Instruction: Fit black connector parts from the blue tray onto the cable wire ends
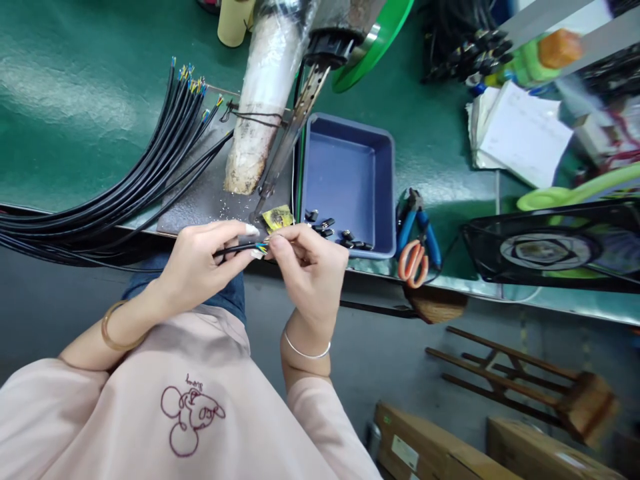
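My left hand (200, 263) is closed round a black cable (235, 249) near its stripped end, where coloured wire tips show. My right hand (310, 267) pinches those wire tips (262, 248) with thumb and forefinger, right against the left fingertips. Both hands hover at the bench's front edge, just below a soldering iron tip (260, 200) and a yellow sponge (277, 218). A bundle of several black cables (145, 173) fans out on the green bench to the left, their coloured ends pointing up and away.
A blue plastic tray (385, 193) sits right of the hands, with small black parts (345, 237) along its front. Blue and orange cutters (415, 243) lie further right, then a black fan (550, 250). A wooden stool (525, 380) and cardboard boxes (430, 447) stand on the floor.
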A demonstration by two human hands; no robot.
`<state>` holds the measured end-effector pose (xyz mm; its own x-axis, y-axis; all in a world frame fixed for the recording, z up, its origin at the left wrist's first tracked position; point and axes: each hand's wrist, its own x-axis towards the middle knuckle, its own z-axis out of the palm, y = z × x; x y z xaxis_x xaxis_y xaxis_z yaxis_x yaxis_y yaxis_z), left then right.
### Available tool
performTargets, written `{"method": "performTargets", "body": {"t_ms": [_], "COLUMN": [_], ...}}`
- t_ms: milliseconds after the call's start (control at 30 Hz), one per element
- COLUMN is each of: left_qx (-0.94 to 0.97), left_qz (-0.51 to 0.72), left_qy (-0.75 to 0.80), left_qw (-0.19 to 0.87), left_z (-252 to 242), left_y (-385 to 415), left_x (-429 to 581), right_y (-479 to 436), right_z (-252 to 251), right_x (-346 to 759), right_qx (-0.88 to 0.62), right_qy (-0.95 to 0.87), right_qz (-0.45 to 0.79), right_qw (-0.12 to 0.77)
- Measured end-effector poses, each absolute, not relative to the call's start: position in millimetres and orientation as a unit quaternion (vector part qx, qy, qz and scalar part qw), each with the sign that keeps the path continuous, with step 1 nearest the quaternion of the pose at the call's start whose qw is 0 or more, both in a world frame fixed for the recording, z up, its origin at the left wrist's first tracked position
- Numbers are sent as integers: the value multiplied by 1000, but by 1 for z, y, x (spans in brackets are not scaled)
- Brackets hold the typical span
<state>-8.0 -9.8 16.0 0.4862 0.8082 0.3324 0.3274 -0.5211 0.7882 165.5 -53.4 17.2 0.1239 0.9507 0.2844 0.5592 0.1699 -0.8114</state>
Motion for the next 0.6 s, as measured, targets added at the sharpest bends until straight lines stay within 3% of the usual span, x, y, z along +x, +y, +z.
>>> {"method": "performTargets", "body": {"t_ms": [100, 167, 233, 300, 367, 433, 600], "left_qx": [822, 823, 801, 748, 658, 586, 555], "left_qz": [409, 442, 455, 426, 373, 339, 349], "left_qy": [344, 313, 301, 316, 334, 330, 364], "left_qw": [196, 170, 246, 399, 562, 658, 661], "left_z": [6, 1, 0, 4, 10, 16, 24], "left_y": [-18, -20, -19, -16, -12, -8, -6], "left_x": [-1, 2, 2, -3, -12, -22, -35], "right_y": [-52, -52, -52, -52, -53, -54, -58], "right_z": [18, 17, 14, 10, 4, -3, -13], "right_x": [170, 173, 172, 166, 157, 147, 140], "right_qx": [-598, -586, -567, -548, -533, -522, -559], "right_qy": [-605, -605, -611, -621, -638, -661, -650], "right_qz": [258, 277, 290, 276, 220, 147, 81], "right_qw": [458, 463, 471, 487, 510, 518, 508]}}
